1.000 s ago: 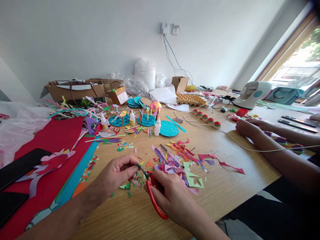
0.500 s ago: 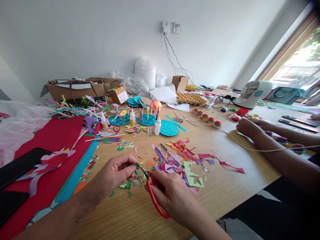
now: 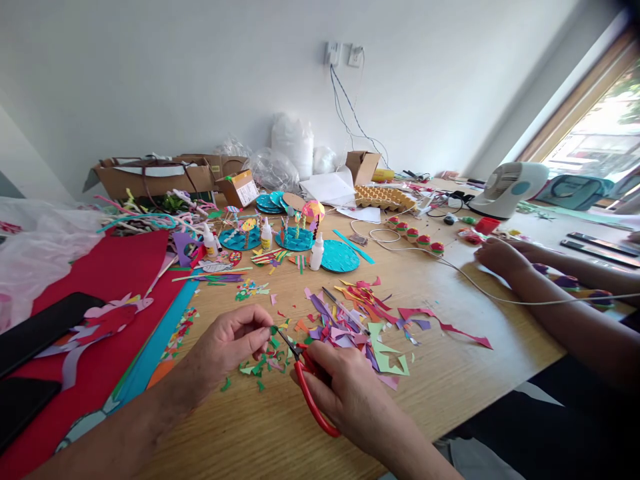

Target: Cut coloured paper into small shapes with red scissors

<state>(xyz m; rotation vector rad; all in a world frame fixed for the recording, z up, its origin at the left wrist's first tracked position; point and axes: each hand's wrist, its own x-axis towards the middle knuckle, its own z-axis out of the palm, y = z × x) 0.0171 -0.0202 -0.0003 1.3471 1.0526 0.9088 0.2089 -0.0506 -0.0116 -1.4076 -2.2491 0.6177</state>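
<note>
My left hand (image 3: 239, 341) is closed in a pinch, with a small scrap of green paper (image 3: 273, 329) showing at its fingertips; the fingers hide most of it. Red-handled scissors (image 3: 311, 399) are gripped in my right hand (image 3: 345, 387). Their dark blades point up and left, the tips right beside the green paper. I cannot make out whether the blades touch it. Under and around the blades lie green paper clippings (image 3: 257, 367) on the wooden table (image 3: 280, 427). Mixed purple, red and orange paper scraps (image 3: 340, 327) spread just beyond my right hand, beside a light green cut-out sheet (image 3: 385, 353).
Red paper (image 3: 125, 287) and dark phone-like objects (image 3: 30, 407) lie at left. Glue bottles (image 3: 317, 253) stand near blue discs (image 3: 340, 256) with paper decorations. Another person's arms (image 3: 535, 300) rest at right, near a white cable (image 3: 480, 293) and a white fan (image 3: 510, 190).
Very little differs. The view has shifted slightly, and both hands keep nearly the same pose, with the scissor tips still at the left fingertips.
</note>
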